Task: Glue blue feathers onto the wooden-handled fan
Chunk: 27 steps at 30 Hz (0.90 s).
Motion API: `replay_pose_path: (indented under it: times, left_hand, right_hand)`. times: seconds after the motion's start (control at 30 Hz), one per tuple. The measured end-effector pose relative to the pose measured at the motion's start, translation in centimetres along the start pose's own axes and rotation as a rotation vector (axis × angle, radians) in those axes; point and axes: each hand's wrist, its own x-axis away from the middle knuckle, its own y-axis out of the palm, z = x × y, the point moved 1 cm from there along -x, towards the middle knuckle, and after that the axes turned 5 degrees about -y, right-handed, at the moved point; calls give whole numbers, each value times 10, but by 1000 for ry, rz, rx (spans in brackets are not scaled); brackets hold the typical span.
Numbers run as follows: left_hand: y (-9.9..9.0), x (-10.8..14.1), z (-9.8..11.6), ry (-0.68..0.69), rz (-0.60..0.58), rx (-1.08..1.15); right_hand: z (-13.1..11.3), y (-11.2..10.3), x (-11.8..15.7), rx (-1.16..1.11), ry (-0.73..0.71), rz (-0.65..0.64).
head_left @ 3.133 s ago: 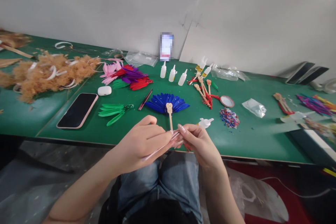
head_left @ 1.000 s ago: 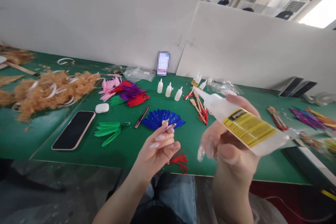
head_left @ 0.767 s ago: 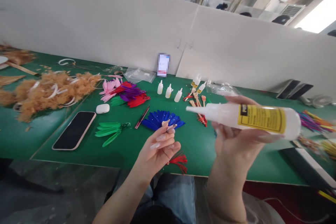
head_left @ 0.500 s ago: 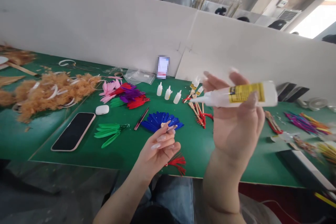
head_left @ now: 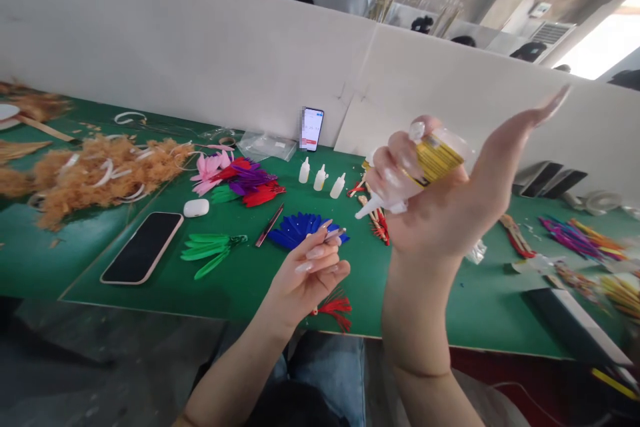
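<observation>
My right hand (head_left: 430, 193) is raised over the table, its fingers wrapped round a squeeze bottle (head_left: 440, 159) with a yellow label. The bottle's white nozzle tip (head_left: 367, 207) points down and to the left, and my thumb sticks out away from it. Lower and to the left, my left hand (head_left: 313, 277) is closed in a pinch on a small, slim, pale thing (head_left: 334, 235), too small to name. Behind these fingers lies a fan of blue feathers (head_left: 290, 231), partly hidden. A red tassel (head_left: 336, 310) lies below my left hand.
Three small white bottles (head_left: 321, 178) stand behind the fan. Tweezers (head_left: 270, 225), green feathers (head_left: 207, 253), a dark phone (head_left: 143, 248) and a white case (head_left: 196, 207) lie leftward. A lit phone (head_left: 312, 128) leans against the white partition (head_left: 200, 53). A dark box (head_left: 575, 323) sits right.
The bottle has turned in my right hand from lying level to nozzle-down, and my fingers have curled round it while the thumb swung outward. My left hand has barely moved.
</observation>
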Motion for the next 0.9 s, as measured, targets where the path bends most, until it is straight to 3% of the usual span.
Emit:
replay_pose_path:
  times: [0.17, 0.4, 0.53, 0.7, 0.9]
  left_hand:
    - [5, -2, -1, 9, -65, -13]
    - [13, 1, -2, 31, -110, -81]
    - [15, 3, -3, 56, -139, -88]
    - [15, 6, -2, 59, -139, -90]
    - [12, 8, -2, 51, -164, -74]
  right_hand:
    - [-8, 4, -2, -198, 106, 160]
    - [-15, 6, -9, -792, -97, 371]
    - [-21, 4, -12, -800, -74, 332]
    - [-26, 3, -9, -693, -11, 150]
    - [-18, 7, -8, -729, -71, 239]
